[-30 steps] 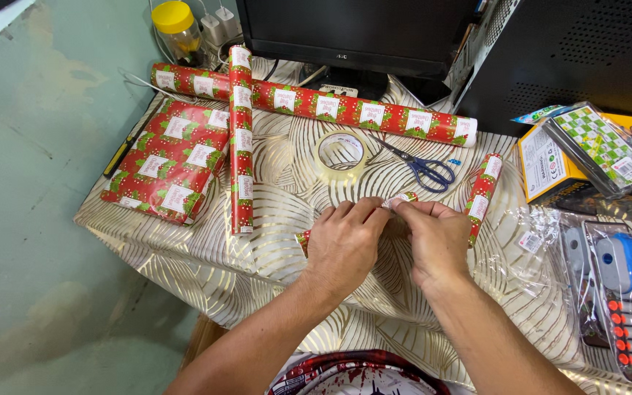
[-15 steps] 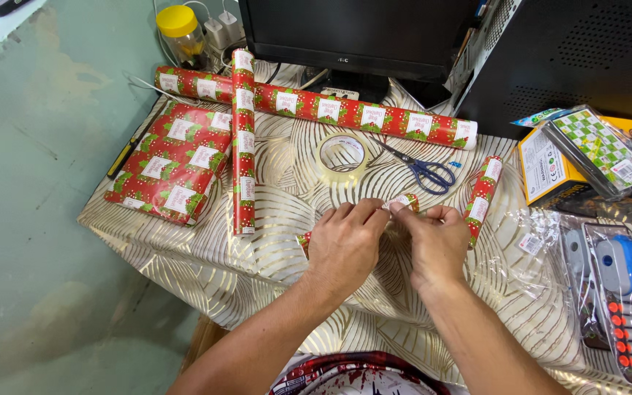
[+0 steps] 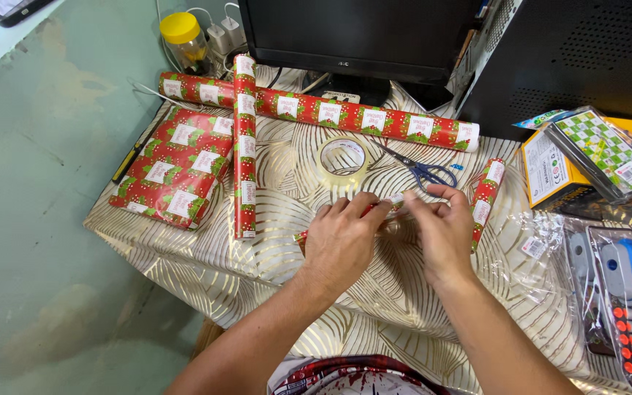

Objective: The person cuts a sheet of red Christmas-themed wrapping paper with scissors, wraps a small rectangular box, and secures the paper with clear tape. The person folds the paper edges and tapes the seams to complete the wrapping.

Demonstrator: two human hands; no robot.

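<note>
My left hand (image 3: 341,238) and my right hand (image 3: 442,230) meet over a thin roll of red festive wrapping paper (image 3: 301,236) lying on the table. Both hands grip it; only its left end and a bit between the fingertips show. A roll of clear tape (image 3: 341,160) lies just beyond the hands, with blue-handled scissors (image 3: 422,172) to its right. A short wrapped roll (image 3: 485,199) lies right beside my right hand.
A long wrapping roll (image 3: 345,115) and a shorter one (image 3: 244,139) lie at the back left, next to a wrapped flat parcel (image 3: 173,164). A monitor (image 3: 352,33) stands behind. Boxed toys (image 3: 590,157) and a packaged dart blaster (image 3: 623,285) crowd the right. The gold-patterned tablecloth (image 3: 257,256) drops off at the left.
The view shifted slightly. My right hand's fingers lifted and spread a little along the thin roll; my left hand stays on it.
</note>
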